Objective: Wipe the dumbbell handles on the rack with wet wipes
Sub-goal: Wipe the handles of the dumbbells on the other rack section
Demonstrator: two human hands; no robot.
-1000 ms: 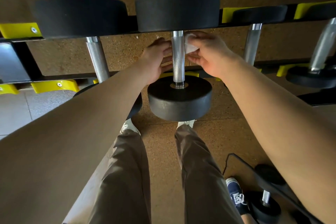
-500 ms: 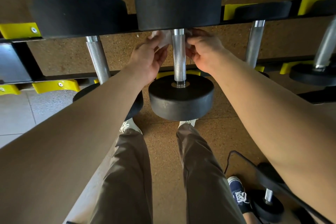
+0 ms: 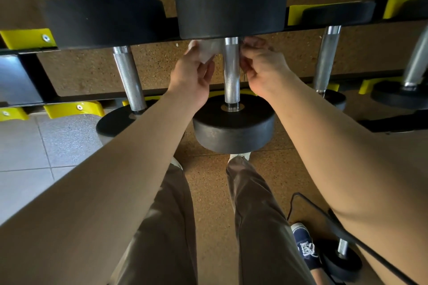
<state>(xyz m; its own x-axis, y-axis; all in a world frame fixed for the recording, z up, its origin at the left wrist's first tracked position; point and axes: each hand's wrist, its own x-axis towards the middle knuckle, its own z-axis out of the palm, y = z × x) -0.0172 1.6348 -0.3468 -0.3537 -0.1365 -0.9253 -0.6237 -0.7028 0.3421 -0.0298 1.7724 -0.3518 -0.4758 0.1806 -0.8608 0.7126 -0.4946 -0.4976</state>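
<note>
The middle dumbbell (image 3: pixel 234 122) lies across the rack (image 3: pixel 27 38), its black ends resting on the far and near rails and its knurled steel handle (image 3: pixel 231 71) bridging the gap between them. The left hand (image 3: pixel 192 74) is up at the far end of that handle, on its left side, with thumb and fingers pinched on a crumpled white wet wipe (image 3: pixel 203 50). The wipe sits just under the far weight and touches the left side of the handle. The right hand (image 3: pixel 261 67) is level with it on the other side, fingers curled in close against the steel; whether they grip the bar, an end of the wipe behind it, or nothing cannot be told. Other dumbbells lie either side, one handle to the left (image 3: pixel 129 78) and one to the right (image 3: pixel 327 58), both untouched. Below, the person's brown trousers (image 3: pixel 162 227) stand over a speckled cork-coloured floor (image 3: pixel 208 192). At lower right a small dumbbell (image 3: pixel 341 259) stands on the floor beside a navy shoe (image 3: pixel 305 247), with a black cable (image 3: pixel 301 195) nearby.
</note>
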